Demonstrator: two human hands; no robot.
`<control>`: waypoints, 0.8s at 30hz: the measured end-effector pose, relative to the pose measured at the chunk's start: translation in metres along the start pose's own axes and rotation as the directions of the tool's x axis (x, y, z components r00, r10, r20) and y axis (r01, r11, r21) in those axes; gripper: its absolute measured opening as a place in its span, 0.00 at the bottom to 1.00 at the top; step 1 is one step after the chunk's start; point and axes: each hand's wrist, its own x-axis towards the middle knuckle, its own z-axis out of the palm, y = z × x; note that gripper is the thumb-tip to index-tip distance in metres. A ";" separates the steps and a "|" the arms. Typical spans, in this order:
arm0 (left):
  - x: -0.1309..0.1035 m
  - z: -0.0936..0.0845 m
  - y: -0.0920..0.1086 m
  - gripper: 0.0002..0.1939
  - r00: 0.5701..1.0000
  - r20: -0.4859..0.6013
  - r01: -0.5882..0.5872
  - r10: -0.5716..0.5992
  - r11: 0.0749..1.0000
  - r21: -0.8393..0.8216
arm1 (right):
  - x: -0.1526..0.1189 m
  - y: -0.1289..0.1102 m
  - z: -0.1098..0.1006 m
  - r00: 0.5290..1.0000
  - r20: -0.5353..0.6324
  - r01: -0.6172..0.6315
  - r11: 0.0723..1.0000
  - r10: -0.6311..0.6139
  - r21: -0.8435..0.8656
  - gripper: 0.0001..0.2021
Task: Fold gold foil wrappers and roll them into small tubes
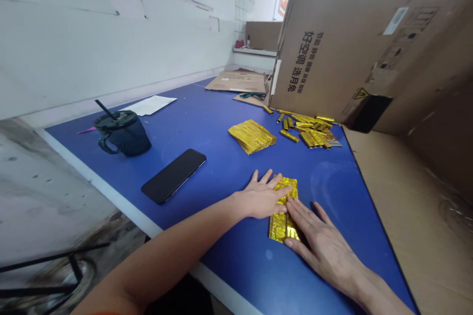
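Note:
A shiny gold foil sheet with a folded edge down its length lies on the blue table. My left hand rests flat across its upper part, fingers spread. From the right, my right hand touches the sheet with outstretched fingers, its fingertips along the fold and its thumb at the lower edge. Beyond my hands is a fanned stack of gold foil sheets. Several rolled or folded gold foil pieces are heaped at the back right.
A black phone and a dark lidded mug with a straw stand to the left. White paper lies behind the mug. A large cardboard box rises at the right, and flat cardboard lies at the back.

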 end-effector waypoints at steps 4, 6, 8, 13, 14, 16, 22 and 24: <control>-0.001 -0.002 0.001 0.28 1.000 0.008 -0.002 0.002 1.000 -0.011 | -0.001 0.002 -0.004 1.000 0.018 0.010 1.000 -0.010 0.008 0.29; -0.001 -0.003 0.002 0.28 1.000 0.012 -0.001 0.001 1.000 -0.013 | -0.001 0.003 -0.005 0.999 0.033 0.017 1.000 -0.017 0.008 0.29; -0.001 -0.003 0.002 0.28 1.000 0.016 0.000 0.000 1.000 -0.015 | -0.001 0.003 -0.005 0.999 0.045 0.021 1.000 -0.022 0.011 0.29; -0.001 -0.003 0.001 0.29 1.000 0.013 -0.006 0.006 1.000 -0.015 | -0.002 0.004 -0.004 0.999 0.023 0.034 0.999 -0.034 0.023 0.29; -0.001 -0.003 0.001 0.29 1.000 0.012 -0.010 0.010 1.000 -0.014 | -0.003 0.004 -0.003 0.999 0.019 0.034 0.999 -0.035 0.023 0.29; -0.001 -0.003 0.000 0.30 1.000 0.012 -0.018 0.018 1.000 -0.013 | -0.003 0.003 -0.002 1.000 0.013 0.025 0.999 -0.025 0.021 0.28; 0.000 -0.002 -0.001 0.31 1.000 0.005 -0.009 0.009 1.000 -0.018 | -0.001 -0.001 0.001 1.000 -0.008 -0.018 0.999 0.018 0.029 0.28; 0.000 -0.001 -0.001 0.31 1.000 0.001 -0.011 0.011 1.000 -0.018 | -0.002 -0.002 0.001 1.000 0.010 -0.020 1.000 0.020 0.022 0.28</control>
